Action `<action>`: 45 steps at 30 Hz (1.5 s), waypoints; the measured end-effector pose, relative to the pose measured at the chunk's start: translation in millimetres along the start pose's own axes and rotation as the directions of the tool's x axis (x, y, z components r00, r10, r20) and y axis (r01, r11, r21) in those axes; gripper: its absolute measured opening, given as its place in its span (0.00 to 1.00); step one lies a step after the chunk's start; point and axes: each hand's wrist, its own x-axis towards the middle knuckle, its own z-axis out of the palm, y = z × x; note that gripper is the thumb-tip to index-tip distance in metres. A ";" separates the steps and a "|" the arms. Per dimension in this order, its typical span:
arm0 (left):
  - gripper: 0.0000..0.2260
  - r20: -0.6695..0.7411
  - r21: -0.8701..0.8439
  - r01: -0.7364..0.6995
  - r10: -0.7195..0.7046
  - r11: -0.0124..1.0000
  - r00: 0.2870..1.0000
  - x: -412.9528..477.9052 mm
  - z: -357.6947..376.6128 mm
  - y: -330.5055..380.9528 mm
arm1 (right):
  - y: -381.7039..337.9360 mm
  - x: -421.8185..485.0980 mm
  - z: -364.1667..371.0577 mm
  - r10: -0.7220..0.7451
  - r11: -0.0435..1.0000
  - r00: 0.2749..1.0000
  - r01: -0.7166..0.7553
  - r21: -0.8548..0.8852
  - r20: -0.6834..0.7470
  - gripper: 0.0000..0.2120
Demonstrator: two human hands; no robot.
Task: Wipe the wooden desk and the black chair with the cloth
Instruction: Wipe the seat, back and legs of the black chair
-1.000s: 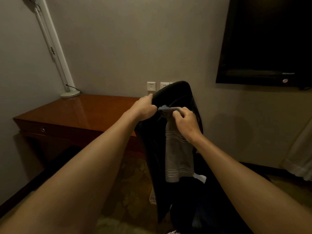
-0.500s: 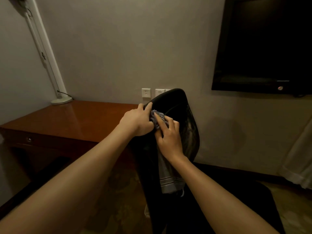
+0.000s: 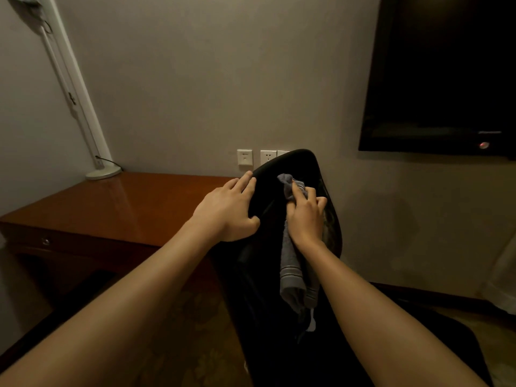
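— So where is the cloth?
— Under my right hand (image 3: 305, 219). The grey cloth (image 3: 290, 277) is bunched at its top end beneath my fingers (image 3: 299, 191). They curl down onto it and press it against the near face of the black chair (image 3: 282, 166), high on the backrest. The rest hangs loose down the backrest below my wrist, striped hem at the bottom.
— And your other hand?
— My left hand (image 3: 227, 212) holds the left edge of the backrest, near the cloth hand but not touching it. Its fingers lie close together over the rim toward the far side. The thumb clamps the near side, so the edge is pinched between them.
— Where does the chair stand?
— Right in front of me, its back rising between my forearms, its top covering part of the wall sockets (image 3: 245, 157). The seat is too dark to make out.
— And the table?
— To the left of the chair, its right end hidden behind my left hand. It is a glossy reddish wooden table (image 3: 111, 202) against the wall, with a drawer knob (image 3: 46, 241) on its front. A white lamp (image 3: 103, 173) stands on its far left corner, a cord at the base.
— Anything else?
— A dark television (image 3: 446, 74) on the wall up to the right, a small red light (image 3: 484, 145) at its lower edge, a pale curtain (image 3: 502, 275) at the right border, and patterned carpet (image 3: 181, 331) below
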 end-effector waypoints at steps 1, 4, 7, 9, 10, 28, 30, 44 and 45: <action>0.39 -0.002 0.001 -0.006 0.006 1.000 1.000 1.6 0.9 -0.5 | 4.2 6.0 -0.8 0.024 1.000 1.000 -0.024 -0.016 0.015 0.23; 0.38 -0.001 0.021 -0.016 0.016 1.000 1.000 2.9 2.4 -0.5 | 13.3 16.3 -5.4 0.053 0.990 0.995 -0.042 -0.138 0.079 0.23; 0.36 0.008 0.052 -0.021 0.021 0.998 1.000 4.4 3.5 -1.3 | 26.1 27.4 -7.5 0.117 0.948 0.975 -0.053 -0.313 0.189 0.22; 0.37 0.005 0.077 -0.028 0.027 0.997 1.000 5.2 4.9 -0.8 | 40.4 33.8 -15.7 0.265 0.920 0.933 -0.170 -0.354 0.242 0.19; 0.37 0.004 0.093 -0.028 0.028 0.995 1.000 5.1 5.9 -0.4 | 48.4 33.3 -20.4 0.320 0.912 0.912 -0.223 -0.344 0.256 0.17; 0.36 0.003 0.207 -0.081 0.082 0.975 0.997 2.1 9.9 0.7 | -8.0 -63.0 -43.8 -0.192 0.979 0.955 0.172 0.105 0.225 0.25; 0.34 0.010 0.236 -0.082 0.082 0.968 0.997 2.1 6.8 1.3 | -1.2 -86.2 -42.8 -0.221 0.972 0.947 0.196 0.126 0.231 0.25; 0.37 0.045 0.357 -0.104 0.094 0.928 0.995 -3.0 5.3 7.4 | 48.3 -194.7 -58.3 -0.146 0.981 0.907 0.081 0.176 0.395 0.25; 0.37 0.045 0.360 -0.102 0.092 0.927 0.995 -2.7 5.3 7.3 | 46.1 -191.8 -60.7 -0.129 0.975 0.920 0.049 0.217 0.371 0.25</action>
